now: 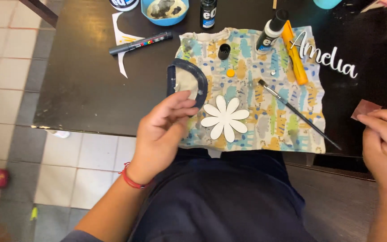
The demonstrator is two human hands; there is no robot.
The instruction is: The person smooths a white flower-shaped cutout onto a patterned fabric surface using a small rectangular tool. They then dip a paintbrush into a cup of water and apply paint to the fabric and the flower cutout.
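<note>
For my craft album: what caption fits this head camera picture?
Left hand holds a dark-edged curved piece beside a white flower cutout; right hand pinches a small brown square.

Single head-worn view, looking steeply down, close over dark table (81, 85) edge (lap below)
</note>
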